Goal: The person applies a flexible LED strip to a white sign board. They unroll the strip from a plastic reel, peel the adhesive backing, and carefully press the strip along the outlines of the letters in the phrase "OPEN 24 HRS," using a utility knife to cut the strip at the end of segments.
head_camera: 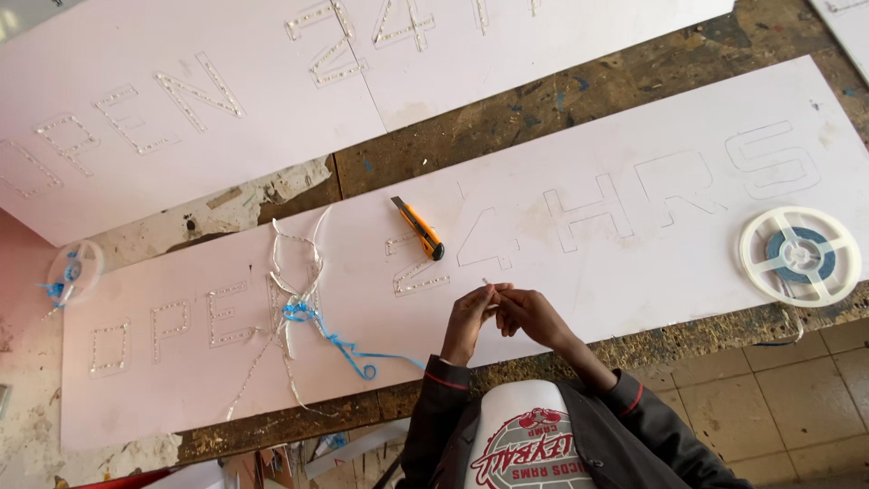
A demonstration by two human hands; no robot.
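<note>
Pinching a thin white strip [487,283] at its tip, left hand [469,319] and right hand [529,315] meet over the near edge of the white board [634,263], fingertips closed together on the strip, knuckles touching. Sticking up toward 11 o'clock from the fingers, only a short end of the strip visible. Lying at 11 o'clock from the hands, an orange knife [418,228], pointed along the 11-to-5 line, resting on the board well apart from the fingers. Carved into the board at 12 to 2 o'clock, outlined characters, some at 9 o'clock already filled with clear beads. Tangled at 9 o'clock, loose bead strips [294,290] bound with blue cord [339,344], the cord trailing toward the left sleeve. Sitting at 3 o'clock, near the board's far right end, a white reel [799,254] with a blue-grey core. Lying at far 9 o'clock, a smaller clear reel [74,270] on the worn bench [543,109]. Spread at 11 o'clock beyond the bench gap, a second board [226,54] with beaded letters.
</note>
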